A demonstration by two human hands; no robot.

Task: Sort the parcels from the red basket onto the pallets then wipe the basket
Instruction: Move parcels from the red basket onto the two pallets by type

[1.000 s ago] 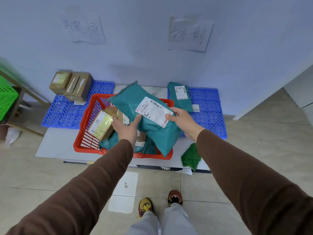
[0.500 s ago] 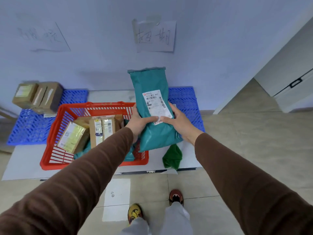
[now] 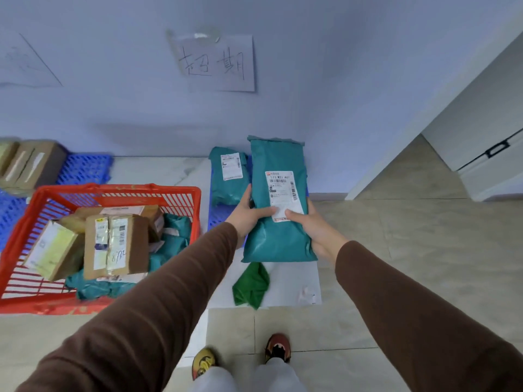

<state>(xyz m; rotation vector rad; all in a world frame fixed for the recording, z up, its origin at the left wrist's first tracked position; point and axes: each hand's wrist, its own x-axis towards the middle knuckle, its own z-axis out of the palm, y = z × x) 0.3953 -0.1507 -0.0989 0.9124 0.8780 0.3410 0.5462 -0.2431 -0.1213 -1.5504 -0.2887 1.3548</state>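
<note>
Both hands, left (image 3: 246, 215) and right (image 3: 312, 226), clasp the near half of a teal parcel (image 3: 278, 205), its long axis running straight away from them toward the wall. The blue pallet (image 3: 219, 215) lies directly beneath; another teal parcel (image 3: 228, 175) rests just beyond the left hand, the red basket (image 3: 195, 210) well to its left.

Pale blue-white wall (image 3: 353, 80) beyond the hands, a handwritten paper sign (image 3: 218, 62) taped above them and a second sheet (image 3: 25, 66) further left. Beige tiled floor (image 3: 424, 236) below and to the right. White cabinet (image 3: 486, 131) with a dark recessed handle at far right. Soft, even light.
</note>
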